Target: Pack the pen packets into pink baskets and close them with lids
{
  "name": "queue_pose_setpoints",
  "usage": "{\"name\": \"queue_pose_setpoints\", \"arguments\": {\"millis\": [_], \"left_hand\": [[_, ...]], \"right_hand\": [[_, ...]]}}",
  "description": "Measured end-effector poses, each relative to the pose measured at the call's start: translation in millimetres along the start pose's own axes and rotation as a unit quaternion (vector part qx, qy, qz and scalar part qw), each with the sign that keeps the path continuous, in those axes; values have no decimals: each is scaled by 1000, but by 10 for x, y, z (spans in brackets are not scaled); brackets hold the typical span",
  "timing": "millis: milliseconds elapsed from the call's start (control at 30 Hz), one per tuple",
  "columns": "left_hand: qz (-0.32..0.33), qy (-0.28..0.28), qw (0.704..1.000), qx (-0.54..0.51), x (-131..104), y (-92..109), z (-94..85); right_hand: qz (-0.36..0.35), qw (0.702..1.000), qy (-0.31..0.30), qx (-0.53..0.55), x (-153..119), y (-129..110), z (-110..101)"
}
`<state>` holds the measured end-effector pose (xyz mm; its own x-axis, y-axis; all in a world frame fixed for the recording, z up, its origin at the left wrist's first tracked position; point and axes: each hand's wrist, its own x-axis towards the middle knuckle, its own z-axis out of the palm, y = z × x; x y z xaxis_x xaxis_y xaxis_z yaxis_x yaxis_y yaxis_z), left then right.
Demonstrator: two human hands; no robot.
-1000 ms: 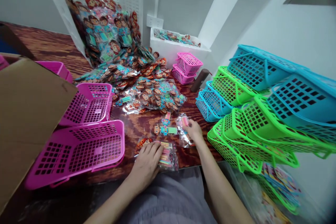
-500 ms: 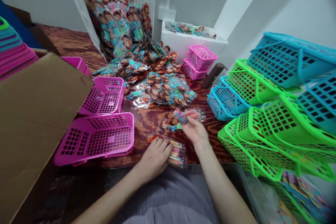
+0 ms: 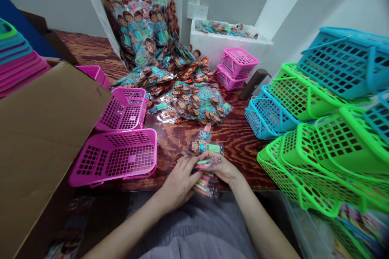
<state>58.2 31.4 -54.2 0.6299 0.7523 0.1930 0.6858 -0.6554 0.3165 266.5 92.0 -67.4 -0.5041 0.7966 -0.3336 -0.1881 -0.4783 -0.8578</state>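
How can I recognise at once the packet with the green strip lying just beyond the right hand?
On the dark wooden table, find the large heap of packets in the middle. Between this heap and the right hand lies the wanted packet. Its strip is green and points right, whereas the neighbouring packet, closer to the heap, shows a pinkish strip.

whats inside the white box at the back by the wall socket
Packets with printed figures show at the top of the white box. Whatever lies deeper is covered by them and the box's front wall.
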Motion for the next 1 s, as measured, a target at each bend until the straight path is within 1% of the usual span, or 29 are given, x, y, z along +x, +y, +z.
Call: {"name": "queue_pose_setpoints", "arguments": {"millis": [100,167,267,367,433,467,567,633,733,833,867,900,933,1000], "left_hand": [[-3,-29,1000,-3,34,13,-66],[-5,-41,999,0,53,26,-94],[-4,-45,999,0,75,43,-110],[6,-34,999,-2,64,43,-87],[14,-20,1000,-5,31,26,-53],[17,-12,1000,-7,11,15,-35],[24,18,999,-12,-34,-15,6],[24,22,999,-5,-27,-17,16],[-2,-15,1000,20,37,9,12],[-32,-55,997,44,98,42,10],[-33,-64,996,50,106,51,11],[-31,-70,996,54,107,58,11],[-29,-74,995,57,101,65,11],[-32,-73,995,60,79,75,9]], "right_hand": [[-14,997,-32,-66,-163,-135,-80],[-24,994,-21,-102,-275,-194,-121],[-54,990,45,-120,-336,-151,-83],[-94,977,133,-135,-234,11,43],[-115,965,166,-167,-132,110,110],[-124,960,170,-186,-88,146,129],[-139,946,158,-246,-12,208,149],[-159,934,153,-281,3,233,153],[-172,920,151,-317,13,240,143],[-147,916,121,-354,32,148,67],[-146,905,126,-379,43,91,24],[-156,885,145,-414,57,23,-24],[-173,855,174,-457,75,-49,-75],[-209,779,223,-548,135,-195,-174]]}}
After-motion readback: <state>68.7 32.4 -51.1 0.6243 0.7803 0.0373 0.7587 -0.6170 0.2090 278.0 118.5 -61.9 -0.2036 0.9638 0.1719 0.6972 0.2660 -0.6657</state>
